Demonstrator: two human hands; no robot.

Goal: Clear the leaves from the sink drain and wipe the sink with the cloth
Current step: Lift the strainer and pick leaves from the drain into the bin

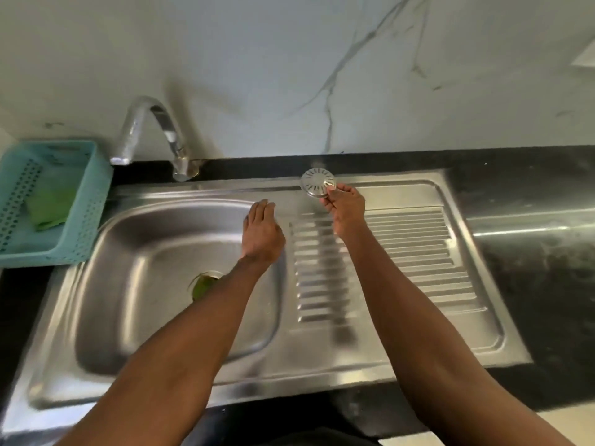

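At the centre of the frame we see the right hand [346, 206] pinching a round slotted steel drain strainer [318, 182] by its lower edge, held over the back rim of the stainless steel sink [135, 317], above the ribbed drainboard [418, 252]. The left hand [262, 233] is released, fingers straight, over the basin's right edge. Lower left of centre, a green leaf [201, 288] lies in the drain opening, partly hidden by the left forearm. At upper left, a turquoise perforated plastic basket [80, 220] holds a green cloth [51, 207], beside the curved chrome tap [151, 130].
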